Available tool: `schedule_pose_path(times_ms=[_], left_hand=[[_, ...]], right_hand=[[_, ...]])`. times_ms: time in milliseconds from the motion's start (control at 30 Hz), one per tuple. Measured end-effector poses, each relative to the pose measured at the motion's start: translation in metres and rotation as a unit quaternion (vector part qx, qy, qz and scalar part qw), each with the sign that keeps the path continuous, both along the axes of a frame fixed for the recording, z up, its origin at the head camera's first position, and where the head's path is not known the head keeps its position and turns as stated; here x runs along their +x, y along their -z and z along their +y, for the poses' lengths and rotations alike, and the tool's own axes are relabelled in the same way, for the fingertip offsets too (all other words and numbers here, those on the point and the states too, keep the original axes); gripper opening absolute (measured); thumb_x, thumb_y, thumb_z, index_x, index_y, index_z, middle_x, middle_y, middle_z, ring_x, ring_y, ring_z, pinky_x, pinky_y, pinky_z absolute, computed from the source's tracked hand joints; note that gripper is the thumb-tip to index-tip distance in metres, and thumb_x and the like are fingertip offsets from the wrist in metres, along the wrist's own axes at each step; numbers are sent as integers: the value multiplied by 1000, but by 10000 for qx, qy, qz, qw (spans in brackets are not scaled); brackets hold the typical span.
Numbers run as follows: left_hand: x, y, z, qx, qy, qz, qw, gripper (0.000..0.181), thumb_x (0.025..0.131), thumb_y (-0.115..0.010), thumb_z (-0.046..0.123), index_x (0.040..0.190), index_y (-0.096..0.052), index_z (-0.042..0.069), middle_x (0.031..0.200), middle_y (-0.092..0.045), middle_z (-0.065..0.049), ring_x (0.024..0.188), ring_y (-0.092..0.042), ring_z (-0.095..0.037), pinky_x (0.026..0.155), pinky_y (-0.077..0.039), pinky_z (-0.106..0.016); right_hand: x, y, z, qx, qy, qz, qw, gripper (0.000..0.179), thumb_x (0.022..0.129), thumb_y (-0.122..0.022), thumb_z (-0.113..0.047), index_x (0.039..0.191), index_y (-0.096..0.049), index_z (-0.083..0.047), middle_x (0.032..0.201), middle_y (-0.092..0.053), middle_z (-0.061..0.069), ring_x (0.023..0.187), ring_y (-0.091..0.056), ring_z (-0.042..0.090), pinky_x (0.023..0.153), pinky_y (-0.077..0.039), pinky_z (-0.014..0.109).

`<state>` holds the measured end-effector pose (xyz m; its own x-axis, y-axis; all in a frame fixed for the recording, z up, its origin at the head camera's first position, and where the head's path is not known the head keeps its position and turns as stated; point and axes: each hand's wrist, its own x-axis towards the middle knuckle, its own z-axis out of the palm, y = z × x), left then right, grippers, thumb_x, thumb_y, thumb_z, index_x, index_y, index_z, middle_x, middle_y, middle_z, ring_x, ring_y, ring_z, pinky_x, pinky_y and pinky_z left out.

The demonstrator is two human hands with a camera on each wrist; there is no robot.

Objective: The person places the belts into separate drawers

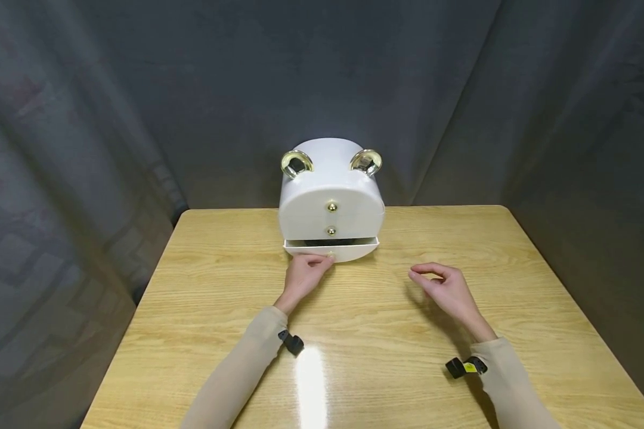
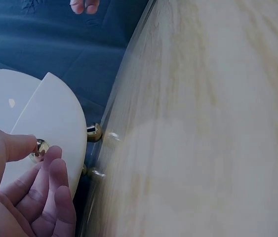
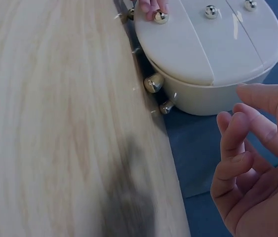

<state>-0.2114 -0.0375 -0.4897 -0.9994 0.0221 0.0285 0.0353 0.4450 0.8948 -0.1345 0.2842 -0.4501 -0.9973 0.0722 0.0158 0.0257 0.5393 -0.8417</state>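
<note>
A white rounded box with drawers (image 1: pixel 330 217) stands at the back of the table, two gold ring-shaped ears (image 1: pixel 366 161) on its top. Its lowest drawer (image 1: pixel 351 252) is pulled part way out, leaving a dark gap above its front. My left hand (image 1: pixel 304 275) pinches that drawer's gold knob (image 2: pixel 39 148) between thumb and forefinger, the other fingers loosely bent. To the right, my right hand (image 1: pixel 449 291) hovers over the table with nothing in it; its fingers (image 3: pixel 235 133) are loosely curved, thumb apart from them in the right wrist view.
The box stands on short gold feet (image 3: pixel 153 83) on a light wood table (image 1: pixel 386 345). Dark grey curtains (image 1: pixel 236 101) hang behind the table and at both sides. Two more gold knobs (image 1: pixel 331 207) sit on the upper drawer fronts.
</note>
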Motion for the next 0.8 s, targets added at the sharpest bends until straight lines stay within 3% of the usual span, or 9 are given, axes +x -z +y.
schedule_pose_path(times_ms=[533,800], left_hand=[[-2,-2,10,-180,-122,33,9998,26,95,-77,44,95,-87,20,101,-83,2,84,-69,-11,76,-51,-29],[-1,-3,14,-251,-304,32,9992,27,95,-76,47,95,-87,22,95,-83,5,83,-71,-11,73,-51,-30]], right_hand=[[14,2,15,-9,51,-70,10000,40,101,-76,-34,127,-76,-5,97,-75,17,50,-52,13,49,-41,27],[16,3,15,-71,97,-13,9999,38,100,-77,-32,124,-77,-3,85,-73,10,50,-56,17,48,-42,27]])
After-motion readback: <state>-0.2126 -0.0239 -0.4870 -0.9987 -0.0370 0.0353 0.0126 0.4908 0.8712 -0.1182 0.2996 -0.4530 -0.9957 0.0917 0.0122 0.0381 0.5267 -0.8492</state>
